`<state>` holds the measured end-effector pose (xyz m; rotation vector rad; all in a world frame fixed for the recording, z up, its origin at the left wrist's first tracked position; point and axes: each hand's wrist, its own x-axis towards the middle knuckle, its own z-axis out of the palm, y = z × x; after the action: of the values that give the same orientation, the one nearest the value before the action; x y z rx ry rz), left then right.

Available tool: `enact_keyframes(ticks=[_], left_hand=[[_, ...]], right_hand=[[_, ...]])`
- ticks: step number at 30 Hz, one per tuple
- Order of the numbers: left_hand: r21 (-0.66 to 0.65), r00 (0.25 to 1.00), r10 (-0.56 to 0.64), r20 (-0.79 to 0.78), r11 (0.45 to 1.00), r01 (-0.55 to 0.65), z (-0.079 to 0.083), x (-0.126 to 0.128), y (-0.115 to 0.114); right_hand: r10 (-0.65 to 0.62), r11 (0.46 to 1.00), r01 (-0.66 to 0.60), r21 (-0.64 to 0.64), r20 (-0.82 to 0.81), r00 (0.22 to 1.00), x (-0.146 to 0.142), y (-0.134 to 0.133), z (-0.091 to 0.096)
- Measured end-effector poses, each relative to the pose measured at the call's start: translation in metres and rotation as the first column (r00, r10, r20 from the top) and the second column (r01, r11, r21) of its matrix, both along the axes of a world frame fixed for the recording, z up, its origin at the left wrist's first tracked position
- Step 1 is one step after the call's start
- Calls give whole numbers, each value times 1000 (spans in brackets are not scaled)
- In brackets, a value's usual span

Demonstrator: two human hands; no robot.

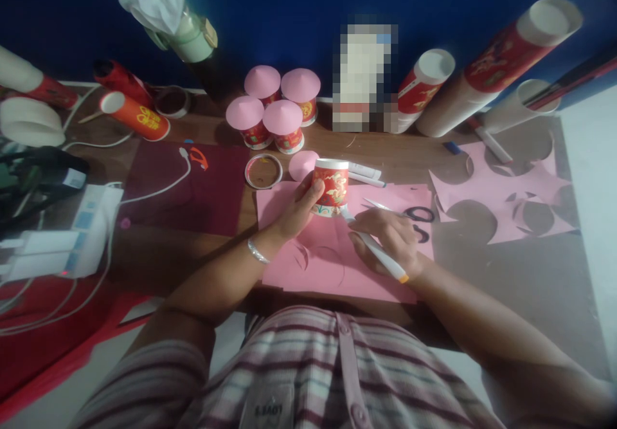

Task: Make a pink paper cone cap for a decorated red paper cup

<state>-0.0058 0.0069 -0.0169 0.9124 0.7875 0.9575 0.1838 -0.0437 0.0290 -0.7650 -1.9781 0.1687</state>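
My left hand (307, 200) is wrapped round a red paper cup (333, 181) with gold figures and a white rim at the top. The cup stands over pink paper sheets (308, 268). In my right hand (390, 236) is a white marker pen (385, 258) with an orange end, its front end close to the cup's lower edge; whether it touches cannot be told. Scissors (419, 215) with dark handles lie just behind my right hand, partly covered by it. A pink paper cone (303, 165) sits behind the cup, which partly hides it.
Several red cups topped with pink cones (282, 118) stand at the back. A tape roll (263, 172) lies left of the held cup. Cut pink scraps (501, 191) spread on the right. Tall paper cup stacks (501, 62) lean behind. A power strip (94, 229) with cables occupies the left.
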Motion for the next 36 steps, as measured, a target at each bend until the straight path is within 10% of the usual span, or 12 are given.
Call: enact_keyframes(ticks=[36], left_hand=[[33, 998, -29, 52, 999, 27, -7, -2, 2]], right_hand=[[-50, 998, 51, -28, 28, 998, 0, 0, 3]])
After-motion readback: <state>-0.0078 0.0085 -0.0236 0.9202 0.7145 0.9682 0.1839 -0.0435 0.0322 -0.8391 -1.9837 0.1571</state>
